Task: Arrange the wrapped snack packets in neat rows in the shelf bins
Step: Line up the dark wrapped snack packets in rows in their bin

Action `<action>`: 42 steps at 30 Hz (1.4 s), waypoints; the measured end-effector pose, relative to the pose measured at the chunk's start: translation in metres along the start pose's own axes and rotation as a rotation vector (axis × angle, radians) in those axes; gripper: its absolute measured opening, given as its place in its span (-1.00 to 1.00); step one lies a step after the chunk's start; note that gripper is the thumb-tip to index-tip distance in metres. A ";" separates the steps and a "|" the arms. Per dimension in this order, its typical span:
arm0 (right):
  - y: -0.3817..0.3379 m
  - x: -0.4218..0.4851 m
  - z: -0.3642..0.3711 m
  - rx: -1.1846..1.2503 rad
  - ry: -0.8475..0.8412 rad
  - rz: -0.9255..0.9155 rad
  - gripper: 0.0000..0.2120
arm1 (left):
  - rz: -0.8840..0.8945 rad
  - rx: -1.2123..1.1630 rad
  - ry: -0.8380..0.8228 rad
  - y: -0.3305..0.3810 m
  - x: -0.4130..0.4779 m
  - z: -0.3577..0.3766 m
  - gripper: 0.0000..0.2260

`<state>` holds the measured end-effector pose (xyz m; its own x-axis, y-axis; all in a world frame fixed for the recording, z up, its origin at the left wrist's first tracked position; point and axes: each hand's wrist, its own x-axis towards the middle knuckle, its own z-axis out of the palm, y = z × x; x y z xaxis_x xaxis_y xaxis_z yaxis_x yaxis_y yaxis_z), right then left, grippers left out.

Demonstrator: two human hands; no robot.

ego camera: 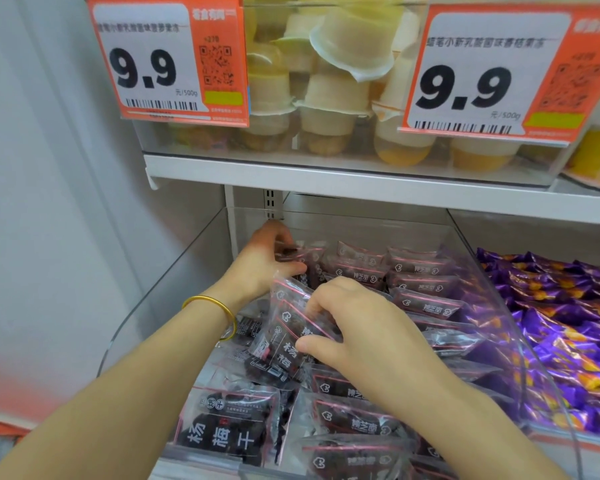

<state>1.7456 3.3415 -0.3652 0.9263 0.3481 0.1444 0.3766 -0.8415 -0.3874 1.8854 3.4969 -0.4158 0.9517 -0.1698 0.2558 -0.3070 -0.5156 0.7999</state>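
Inside the clear bin [182,271] on the lower shelf: left grip [267,258] at far-left corner, fingers curled round one packet [302,252]. Right grip [361,327] mid-bin, thumb and fingers pinching a small packet stack [288,327], which is tilted on edge. Right half of bin: packet rows [423,282] lie flat, overlapping, far to near. Near-left: loose packets [229,424], unsorted. Gold bangle [212,313] on left wrist. Purple sweets [568,334] fill the next bin right. Jelly cups [329,95] on the shelf above, beside price tags [153,60].
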 end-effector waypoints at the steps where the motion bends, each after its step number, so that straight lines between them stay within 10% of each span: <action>1: 0.000 0.000 0.000 -0.003 0.002 -0.003 -0.74 | -0.013 -0.022 0.000 0.001 0.001 0.003 -0.58; 7: -0.001 0.000 -0.001 -0.013 0.010 -0.007 -0.75 | -0.098 0.197 -0.124 0.014 0.010 0.025 -0.41; 17: 0.000 -0.002 0.003 0.057 0.122 -0.065 -0.83 | -0.349 -0.184 -0.059 0.014 -0.004 -0.003 -0.40; 22: 0.000 -0.004 -0.001 0.183 0.315 -0.106 -0.90 | -0.407 -0.246 -0.076 0.015 -0.011 -0.006 -0.76; 32: -0.014 0.021 -0.007 0.169 0.382 -0.038 -0.85 | -0.636 -0.761 -0.015 -0.001 -0.013 -0.021 -0.56; 42: -0.004 0.051 0.002 -0.132 0.289 0.060 -0.91 | -0.516 -0.338 0.044 0.005 -0.026 -0.022 -0.64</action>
<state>1.7908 3.3635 -0.3586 0.9051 0.1802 0.3850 0.3020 -0.9099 -0.2843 1.8595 3.5176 -0.4062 0.9786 0.0689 -0.1937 0.2045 -0.2259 0.9525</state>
